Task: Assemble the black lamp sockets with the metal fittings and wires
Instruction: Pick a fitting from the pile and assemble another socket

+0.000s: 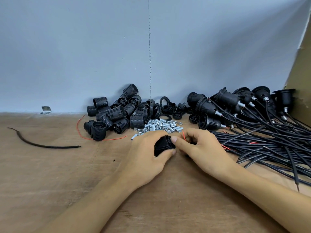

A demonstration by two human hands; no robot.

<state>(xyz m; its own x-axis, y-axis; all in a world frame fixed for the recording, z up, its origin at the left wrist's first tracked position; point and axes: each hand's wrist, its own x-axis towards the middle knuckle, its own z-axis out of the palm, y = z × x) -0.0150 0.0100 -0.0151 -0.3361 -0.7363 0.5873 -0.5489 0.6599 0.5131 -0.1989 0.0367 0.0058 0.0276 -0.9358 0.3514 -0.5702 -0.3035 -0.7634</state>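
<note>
Single-socket wiring step at a wooden table [50,174], seen from the head view. The left hand [146,153] grips a black lamp socket [163,146] lying on its side. The fingers curl over its ribbed barrel and the thumb sits beneath, so the open end faces the other hand. The right hand [205,148] meets it end to end with curled fingers that pinch a thin red lead [184,136]. The lead stands up between the fingertips, presumably being fed into the socket's end. Whether this hand also holds a cable or fitting below is hidden.

Stock lies in an arc within reach. Bare threaded socket shells [114,115] are heaped at the left rear, and loose black rings [164,102] lie beside them. A small heap of metal fittings [161,126] (short tubes and nuts) lies just beyond the knuckles. Finished sockets [227,100], each with a fitting and cable, lean against the wall at the right. Their black wires [269,140] trail toward the person, a layout that suggests work passing from left to right.

A spare black cable [45,145] and a stray red strand [79,125] lie apart at the left. Many shells are not yet wired, so the task appears to be only partly done.
</note>
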